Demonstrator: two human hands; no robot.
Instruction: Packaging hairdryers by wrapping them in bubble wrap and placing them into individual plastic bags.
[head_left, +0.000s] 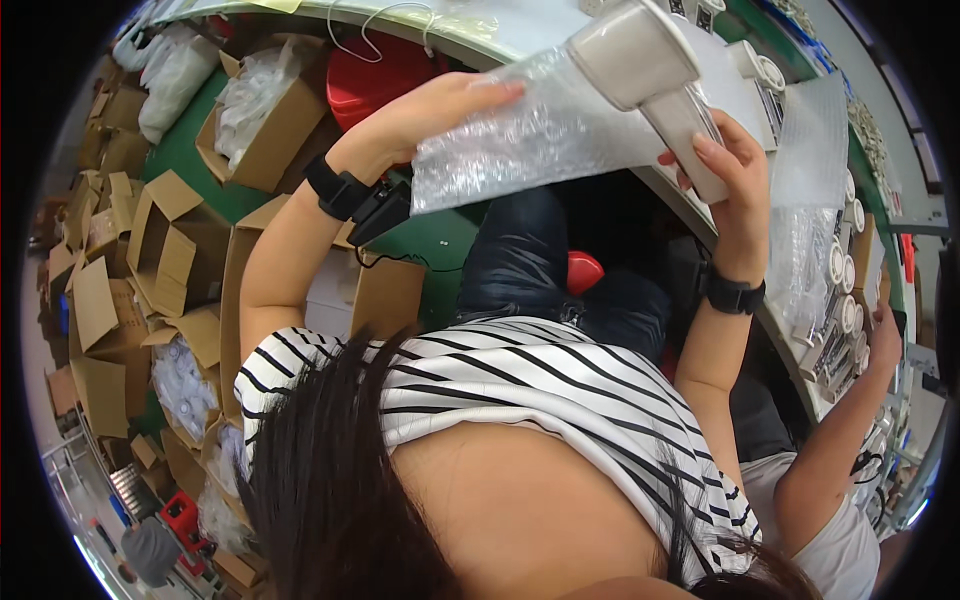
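My right hand (738, 172) is wrapped round the narrow handle of a white handheld device (636, 58), which has a broad rounded head. The head tilts up to the left, over the far end of a clear bubble wrap bag (530, 135). My left hand (440, 108) grips that bag by its upper left part, thumb on top; its other fingers are mostly hidden behind the plastic. Whether any of the device sits inside the bag, I cannot tell. Both hands are raised above my lap, by the edge of the white worktable (480, 32).
Along the table at right lie more bubble wrap (808, 150) and several similar white devices (840, 285). A co-worker's arm (845, 440) reaches there. Opened cardboard boxes (180, 235) crowd the floor at left; a red stool or bin (375, 80) stands beyond my left wrist.
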